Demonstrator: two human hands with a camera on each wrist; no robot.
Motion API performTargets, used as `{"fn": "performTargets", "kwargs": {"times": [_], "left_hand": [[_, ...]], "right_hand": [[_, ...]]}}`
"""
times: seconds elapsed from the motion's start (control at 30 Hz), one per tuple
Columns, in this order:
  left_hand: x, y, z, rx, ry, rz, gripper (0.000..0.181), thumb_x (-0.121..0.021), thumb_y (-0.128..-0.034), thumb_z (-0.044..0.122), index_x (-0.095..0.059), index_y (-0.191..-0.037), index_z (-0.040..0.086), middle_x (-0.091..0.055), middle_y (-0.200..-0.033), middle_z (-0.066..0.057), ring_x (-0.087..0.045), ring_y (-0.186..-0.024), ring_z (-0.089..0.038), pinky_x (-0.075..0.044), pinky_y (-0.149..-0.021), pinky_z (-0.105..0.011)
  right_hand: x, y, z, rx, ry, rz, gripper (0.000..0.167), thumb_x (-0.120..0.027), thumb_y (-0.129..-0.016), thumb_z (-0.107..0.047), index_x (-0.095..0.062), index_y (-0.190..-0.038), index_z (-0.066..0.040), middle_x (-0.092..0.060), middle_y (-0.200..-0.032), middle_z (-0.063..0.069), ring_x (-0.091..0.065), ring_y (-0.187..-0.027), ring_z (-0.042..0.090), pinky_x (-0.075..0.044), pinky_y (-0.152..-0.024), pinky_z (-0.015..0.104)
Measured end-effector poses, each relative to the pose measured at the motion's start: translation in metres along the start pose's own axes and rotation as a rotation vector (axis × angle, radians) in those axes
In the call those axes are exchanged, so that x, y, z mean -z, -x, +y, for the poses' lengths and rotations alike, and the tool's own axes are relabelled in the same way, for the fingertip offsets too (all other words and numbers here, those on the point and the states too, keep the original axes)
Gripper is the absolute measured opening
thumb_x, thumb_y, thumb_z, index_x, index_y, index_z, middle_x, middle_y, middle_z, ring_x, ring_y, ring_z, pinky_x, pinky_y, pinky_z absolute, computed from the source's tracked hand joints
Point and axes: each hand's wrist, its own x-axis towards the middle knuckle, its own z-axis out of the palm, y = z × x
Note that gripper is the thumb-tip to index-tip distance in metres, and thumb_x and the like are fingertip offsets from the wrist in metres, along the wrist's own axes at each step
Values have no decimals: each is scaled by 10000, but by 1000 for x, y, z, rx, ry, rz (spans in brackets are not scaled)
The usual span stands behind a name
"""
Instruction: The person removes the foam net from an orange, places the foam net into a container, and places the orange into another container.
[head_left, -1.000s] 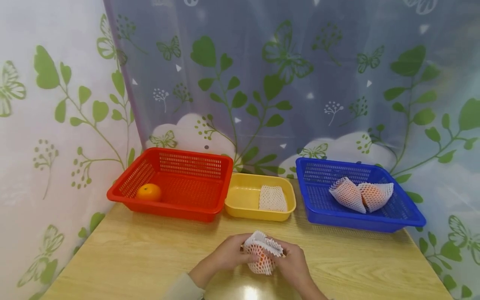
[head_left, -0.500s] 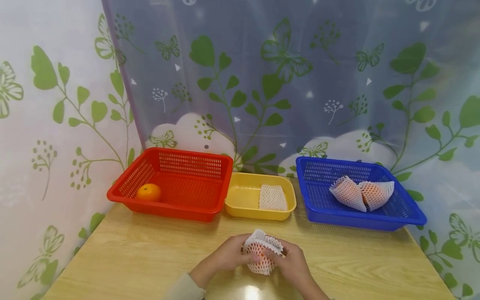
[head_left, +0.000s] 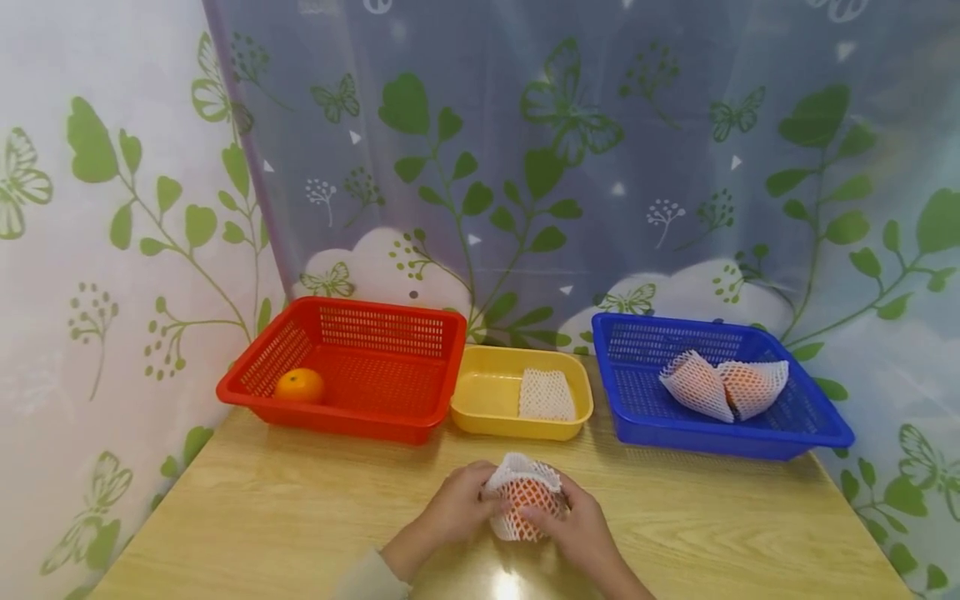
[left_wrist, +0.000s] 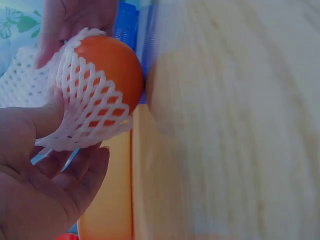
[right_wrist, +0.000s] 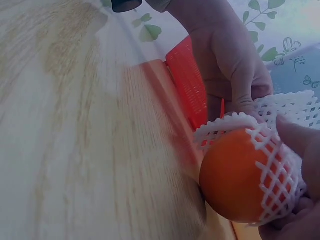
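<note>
Between both hands, just above the near part of the table, is an orange (right_wrist: 232,175) partly covered by a white foam fruit net (left_wrist: 90,102). My left hand (head_left: 459,507) grips the net from the left, thumb on its near side. From the right, my right hand (head_left: 581,527) holds the net, its thumb across the front. The wrist views show the orange's lower end bare, outside the mesh. Loose net stands up above the fruit in the head view. The fingertips behind the net are partly hidden.
A red basket (head_left: 337,423) at back left holds one bare orange (head_left: 299,386). A yellow tray (head_left: 480,427) in the middle holds a flat foam net (head_left: 546,395). At back right, a blue basket (head_left: 637,433) contains two net-covered fruits (head_left: 697,387). Patterned curtains stand behind the table (head_left: 285,500).
The net-wrapped orange has turned slightly in my hands; more mesh-covered orange faces the head camera, and the net's upper edge has shifted. Baskets and tray have stayed in place.
</note>
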Motion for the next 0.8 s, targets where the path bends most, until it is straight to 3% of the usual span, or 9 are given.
{"fn": "performTargets", "kwargs": {"times": [0.27,0.37,0.53,0.67,0.8], "left_hand": [[1,3,-2,40,36,-51,297,-739,-863,182,-676,-1120,47,-681,-1039,-32,-624,-953,-130,-526,-804,-274],[5,3,-1,43,41,-73,307,-741,-861,187,-672,-1131,57,-683,-1044,-20,-620,-955,-117,-524,-808,-269],[6,3,-1,28,109,-111,315,-753,-849,204,-671,-1122,69,-682,-1049,-28,-620,-953,-120,-521,-809,-248],[4,3,0,22,161,-136,339,-760,-841,227,-663,-1136,91,-685,-1050,-12,-623,-967,-107,-519,-827,-240],[1,2,0,34,156,-135,367,-761,-840,258,-654,-1166,129,-682,-1065,22,-614,-969,-74,-504,-838,-233]], "right_hand": [[-3,3,-4,29,30,-33,515,-806,-791,-260,-636,-1232,-56,-696,-1105,57,-626,-1028,189,-494,-881,281],[-4,3,-9,66,11,-62,509,-792,-808,-242,-625,-1247,-43,-696,-1112,79,-639,-1020,188,-509,-864,260],[-1,3,-16,78,77,-85,488,-771,-826,-277,-634,-1236,-50,-705,-1084,80,-647,-992,186,-517,-827,246],[2,2,-17,75,129,-68,485,-772,-825,-283,-646,-1234,-53,-712,-1070,74,-643,-1010,205,-518,-874,331],[2,3,-16,75,124,-36,479,-777,-825,-219,-647,-1243,-27,-696,-1134,110,-622,-1103,269,-475,-967,462]]}}
